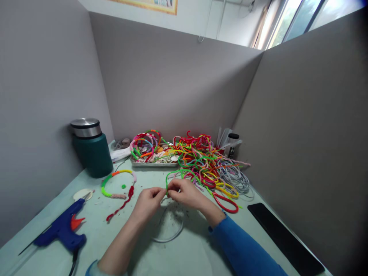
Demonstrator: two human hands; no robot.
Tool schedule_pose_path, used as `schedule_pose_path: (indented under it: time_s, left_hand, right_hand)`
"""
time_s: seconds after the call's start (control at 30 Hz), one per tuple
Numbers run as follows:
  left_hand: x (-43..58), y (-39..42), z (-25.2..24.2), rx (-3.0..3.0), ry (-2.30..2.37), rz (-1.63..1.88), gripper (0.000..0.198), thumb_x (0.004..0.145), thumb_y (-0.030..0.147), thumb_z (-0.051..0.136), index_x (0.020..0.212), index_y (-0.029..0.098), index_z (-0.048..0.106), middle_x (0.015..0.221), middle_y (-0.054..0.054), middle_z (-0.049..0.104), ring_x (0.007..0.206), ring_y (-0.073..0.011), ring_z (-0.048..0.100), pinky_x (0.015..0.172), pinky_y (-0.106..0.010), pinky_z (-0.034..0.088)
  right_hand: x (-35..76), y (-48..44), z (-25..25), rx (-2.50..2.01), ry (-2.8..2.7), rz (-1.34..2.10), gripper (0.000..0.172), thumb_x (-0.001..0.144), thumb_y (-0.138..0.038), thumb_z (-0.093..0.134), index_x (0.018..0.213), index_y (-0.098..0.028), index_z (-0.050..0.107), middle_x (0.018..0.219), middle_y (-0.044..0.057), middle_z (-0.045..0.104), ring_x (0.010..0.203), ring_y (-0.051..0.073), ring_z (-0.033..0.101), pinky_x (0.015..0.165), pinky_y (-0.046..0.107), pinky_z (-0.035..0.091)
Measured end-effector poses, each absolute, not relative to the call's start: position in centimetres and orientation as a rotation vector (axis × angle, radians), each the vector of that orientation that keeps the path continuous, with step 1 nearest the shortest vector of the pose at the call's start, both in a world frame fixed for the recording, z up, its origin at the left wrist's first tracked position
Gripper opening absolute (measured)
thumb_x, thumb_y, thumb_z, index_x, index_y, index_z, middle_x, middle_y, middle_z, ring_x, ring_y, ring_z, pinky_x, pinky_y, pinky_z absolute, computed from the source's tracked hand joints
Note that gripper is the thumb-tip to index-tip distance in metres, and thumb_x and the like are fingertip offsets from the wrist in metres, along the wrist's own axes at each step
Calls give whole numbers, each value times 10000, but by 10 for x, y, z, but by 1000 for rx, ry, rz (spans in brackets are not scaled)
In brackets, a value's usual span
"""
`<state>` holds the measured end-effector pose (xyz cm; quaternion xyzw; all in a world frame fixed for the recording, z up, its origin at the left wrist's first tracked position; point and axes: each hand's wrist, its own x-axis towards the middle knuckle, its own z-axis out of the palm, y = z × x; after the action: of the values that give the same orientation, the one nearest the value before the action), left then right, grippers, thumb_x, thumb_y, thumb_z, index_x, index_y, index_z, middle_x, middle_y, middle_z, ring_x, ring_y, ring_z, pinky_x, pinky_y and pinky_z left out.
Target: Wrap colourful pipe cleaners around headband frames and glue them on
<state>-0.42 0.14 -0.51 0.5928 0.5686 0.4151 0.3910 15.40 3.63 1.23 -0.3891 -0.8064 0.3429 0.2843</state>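
My left hand [148, 202] and my right hand [185, 192] meet over the table, both with fingers pinched. Between them is a bright green pipe cleaner [167, 178], which arches up from the fingertips and over to the right behind my right hand. A thin grey-white hoop [173, 238] curves below the hands; its upper part is hidden by the fingers, so its contact with them is unclear. To the left lies a hoop wrapped in green, orange, yellow and pink [107, 188]. Beside it is a twisted dark red pipe cleaner [123, 206].
A blue glue gun [61, 226] and a green bottle [93, 155] stand left. A metal tray [155, 165] holds buttons and wrapped hoops. Tangled pipe cleaners [198, 153], red-handled scissors [227, 205] and coiled grey cord [234, 176] lie right, near a black slab [284, 237]. Partitions surround the table.
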Motion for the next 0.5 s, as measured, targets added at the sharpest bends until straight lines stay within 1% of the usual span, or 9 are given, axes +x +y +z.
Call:
schedule_pose_path:
  time_s: [0.07,0.13,0.23,0.33,0.43,0.5]
  left_hand:
    - [-5,2,-5,1516,1427,1051,385,730,453,521,649,110,677,576,4,554,576,-134,459,550,-227,329]
    - [-5,1,-5,1523,1412,1051,376,728,448,527,668,111,684,600,-3,576,594,-140,477,563,-228,339]
    - [-4,-1,-2,1513,1428,1046,380,728,450,529,718,110,699,595,1,578,589,-140,475,555,-228,333]
    - [-3,-3,2,1522,1425,1045,391,731,465,527,704,113,696,573,7,567,571,-135,462,540,-227,319]
    - [-2,-4,4,1526,1386,1045,394,723,482,535,683,119,684,567,5,566,565,-134,458,531,-226,315]
    - [-1,-5,4,1521,1355,1033,378,710,475,551,722,124,693,601,-5,592,578,-139,469,538,-228,327]
  right_hand:
    - [154,37,13,-1047,-2186,850,101,708,-136,518,721,-154,616,643,-25,582,594,94,499,531,189,346]
    - [155,38,13,-1058,-2184,877,100,716,-142,516,717,-154,615,642,-25,576,597,95,492,528,191,339]
    - [156,41,15,-1006,-2094,1050,99,737,-169,526,762,-157,621,711,-16,584,659,105,508,562,193,360]
    - [157,43,15,-897,-1914,1287,115,736,-246,585,804,-155,604,758,-8,582,708,116,524,619,206,389]
    - [157,44,14,-895,-1733,1474,209,722,-351,629,742,-151,569,664,-23,547,629,104,508,599,212,390]
    - [157,44,12,-937,-1679,1502,248,716,-387,636,700,-155,554,611,-39,515,569,89,476,565,207,375]
